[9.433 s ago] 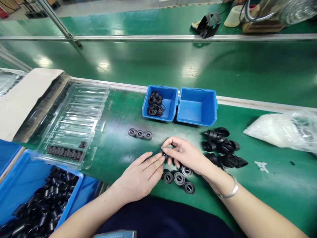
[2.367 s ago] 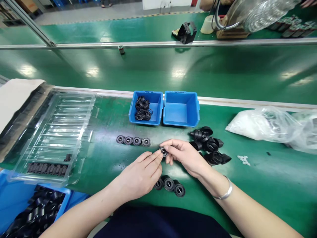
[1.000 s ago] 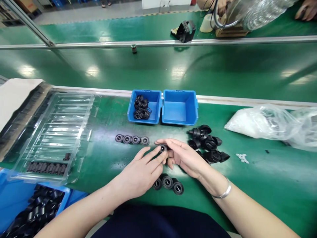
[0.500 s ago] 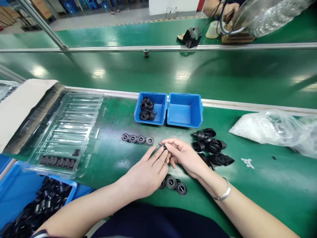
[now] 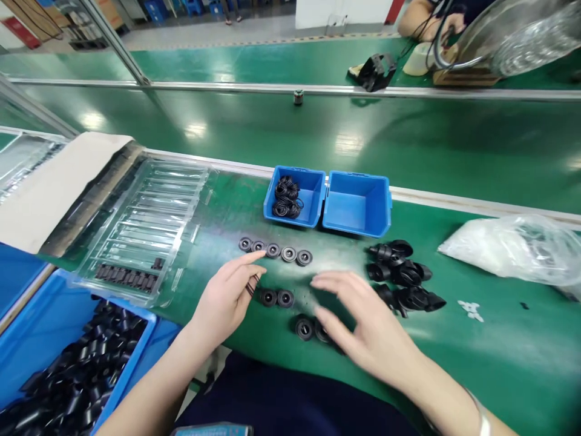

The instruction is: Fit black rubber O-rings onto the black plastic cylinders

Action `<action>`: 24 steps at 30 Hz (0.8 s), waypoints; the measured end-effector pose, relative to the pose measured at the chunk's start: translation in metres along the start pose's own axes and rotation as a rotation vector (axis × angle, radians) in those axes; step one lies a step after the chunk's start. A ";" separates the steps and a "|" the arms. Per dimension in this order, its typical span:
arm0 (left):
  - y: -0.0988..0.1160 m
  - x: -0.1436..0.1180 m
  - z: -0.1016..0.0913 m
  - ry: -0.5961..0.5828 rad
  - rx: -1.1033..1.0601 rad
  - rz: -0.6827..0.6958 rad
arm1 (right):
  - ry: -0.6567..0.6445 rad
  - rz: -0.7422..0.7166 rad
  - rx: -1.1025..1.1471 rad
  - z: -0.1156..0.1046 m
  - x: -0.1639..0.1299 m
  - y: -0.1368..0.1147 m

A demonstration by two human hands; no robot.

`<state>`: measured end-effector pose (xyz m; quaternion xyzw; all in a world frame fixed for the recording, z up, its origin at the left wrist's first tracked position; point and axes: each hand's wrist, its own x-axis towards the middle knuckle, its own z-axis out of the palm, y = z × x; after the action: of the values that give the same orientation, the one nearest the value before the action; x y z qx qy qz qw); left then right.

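My left hand has its fingers curled, with a few thin black rubber rings at the fingers. Its fingertips are close to a row of several round black parts lying face up. Two more such parts sit just right of that hand. My right hand is spread and somewhat blurred, with nothing seen in it. It hovers over another group of round black parts and partly hides them.
Behind stand a blue bin with black ring bundles and an empty blue bin. Black elbow-shaped parts, small white pieces and a plastic bag lie right. A clear tray and a blue crate are left.
My hands have come apart from the small black part they were both holding. The far row shows one more round part. The view has shifted, so things appear further right.
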<state>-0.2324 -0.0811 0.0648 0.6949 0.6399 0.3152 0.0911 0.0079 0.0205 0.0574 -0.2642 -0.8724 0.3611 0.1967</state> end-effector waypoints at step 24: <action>-0.027 -0.039 -0.004 -0.056 -0.399 -0.424 | -0.279 -0.509 -0.623 0.008 0.008 0.025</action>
<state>-0.2567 -0.1146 0.0408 0.5226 0.6933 0.3895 0.3074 0.0048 0.0361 0.0348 -0.0360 -0.9955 0.0524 0.0704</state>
